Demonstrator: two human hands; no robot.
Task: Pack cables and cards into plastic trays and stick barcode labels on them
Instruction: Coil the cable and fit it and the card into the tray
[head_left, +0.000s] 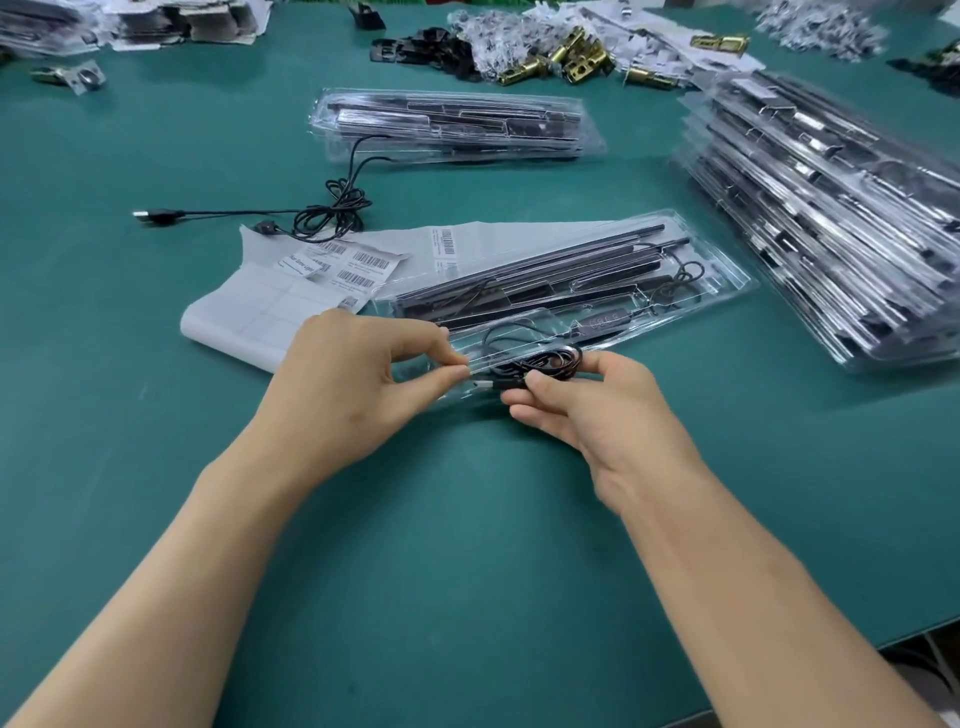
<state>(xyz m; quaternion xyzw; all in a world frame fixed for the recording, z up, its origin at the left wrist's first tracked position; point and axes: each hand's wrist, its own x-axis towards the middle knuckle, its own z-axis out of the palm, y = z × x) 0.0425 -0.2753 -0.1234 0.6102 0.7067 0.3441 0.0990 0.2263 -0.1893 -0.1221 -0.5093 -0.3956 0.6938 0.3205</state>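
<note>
The left grip (358, 384) pinches the near rim of the tray (722, 270); the right grip (608, 415), fingers curled, holds a coiled cable (550, 361) at that rim. Left of the tray lie labels (363, 265).

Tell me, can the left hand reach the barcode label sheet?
Probably yes: the barcode label sheet lies just beyond the left hand, nothing between, though it must release the plastic tray it pinches.

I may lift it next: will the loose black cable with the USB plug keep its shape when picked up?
Probably not: the loose black cable looks thin and lies in a slack tangle, so it would likely flop and uncoil. One end runs to the far tray, so pulling may snag there.
</note>
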